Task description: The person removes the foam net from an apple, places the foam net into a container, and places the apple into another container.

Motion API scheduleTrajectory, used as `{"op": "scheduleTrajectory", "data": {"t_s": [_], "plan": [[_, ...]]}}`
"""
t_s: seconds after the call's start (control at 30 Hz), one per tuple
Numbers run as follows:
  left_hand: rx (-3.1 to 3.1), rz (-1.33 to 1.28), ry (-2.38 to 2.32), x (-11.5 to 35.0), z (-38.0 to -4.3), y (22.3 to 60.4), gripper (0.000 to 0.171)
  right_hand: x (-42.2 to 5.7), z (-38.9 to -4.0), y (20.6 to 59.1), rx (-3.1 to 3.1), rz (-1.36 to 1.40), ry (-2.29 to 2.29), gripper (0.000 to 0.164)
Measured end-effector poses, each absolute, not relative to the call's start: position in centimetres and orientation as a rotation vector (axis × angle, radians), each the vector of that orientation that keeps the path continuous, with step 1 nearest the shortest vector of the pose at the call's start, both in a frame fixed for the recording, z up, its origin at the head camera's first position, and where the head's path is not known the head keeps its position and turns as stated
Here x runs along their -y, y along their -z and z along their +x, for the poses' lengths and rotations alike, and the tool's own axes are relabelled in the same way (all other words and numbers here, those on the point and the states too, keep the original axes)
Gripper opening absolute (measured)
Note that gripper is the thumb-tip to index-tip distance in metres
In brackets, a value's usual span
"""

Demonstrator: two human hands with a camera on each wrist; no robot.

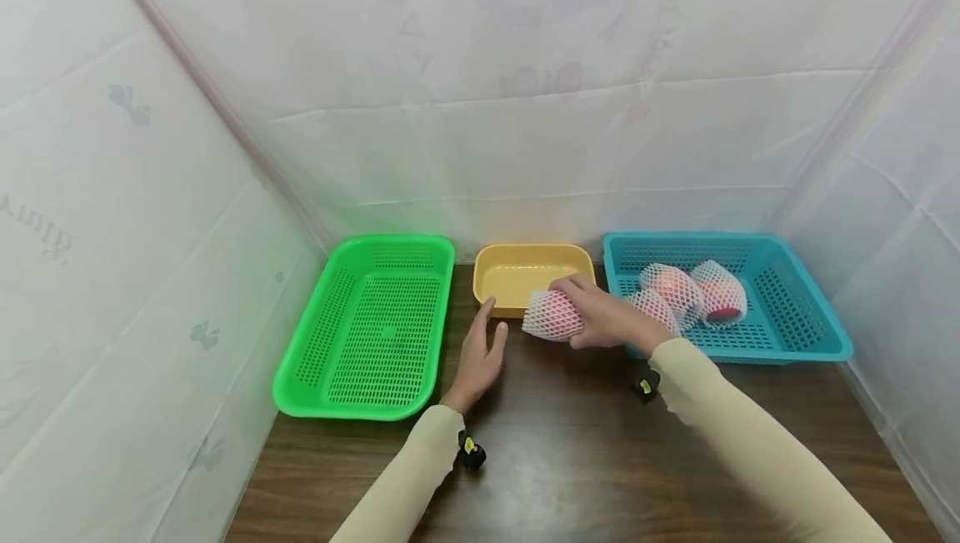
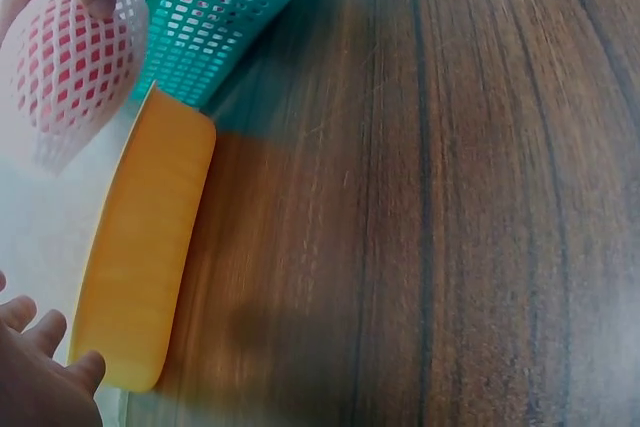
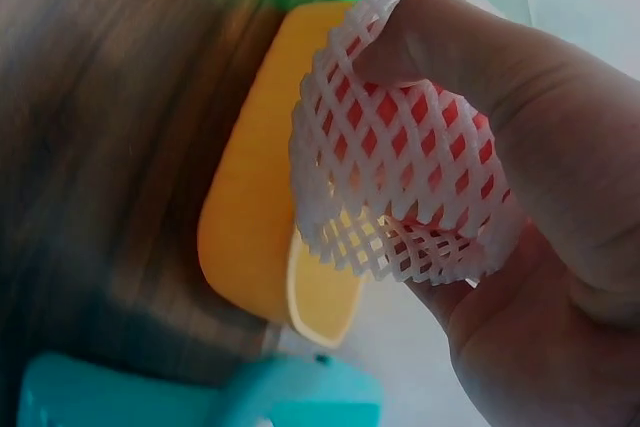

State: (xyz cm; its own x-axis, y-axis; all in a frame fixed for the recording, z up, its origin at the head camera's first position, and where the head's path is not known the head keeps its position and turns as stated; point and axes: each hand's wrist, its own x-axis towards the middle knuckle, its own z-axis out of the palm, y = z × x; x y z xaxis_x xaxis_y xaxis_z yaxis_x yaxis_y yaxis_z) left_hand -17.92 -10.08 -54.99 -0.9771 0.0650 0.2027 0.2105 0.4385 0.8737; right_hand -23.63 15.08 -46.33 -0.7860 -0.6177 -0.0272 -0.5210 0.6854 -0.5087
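My right hand (image 1: 600, 314) grips a round red fruit in a white foam net (image 1: 553, 316) just in front of the yellow tray (image 1: 517, 251). In the right wrist view, the thumb lies across the net (image 3: 400, 157), with red showing through its mesh. My left hand (image 1: 477, 360) holds nothing; its fingers are spread near the tray's front left corner. Whether a fingertip touches the tray cannot be told. Several more netted fruits (image 1: 718, 293) lie in the blue basket (image 1: 810, 293) on the right, partly hidden behind my right hand and wrist.
A green basket (image 1: 386, 335) with nothing in it stands left of the yellow tray. All three containers stand on a dark wooden table (image 1: 570, 451). White sheeting (image 1: 480, 151) rises behind them and along both sides.
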Motion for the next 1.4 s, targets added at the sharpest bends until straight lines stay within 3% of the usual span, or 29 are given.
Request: {"op": "scheduleTrajectory", "data": {"t_s": [1.4], "plan": [[2.524, -0.070, 1.581, 12.1, -17.1, 56.0, 0.053, -11.3, -21.7, 53.6, -2.686, -1.061, 0.757, 0.087]]}}
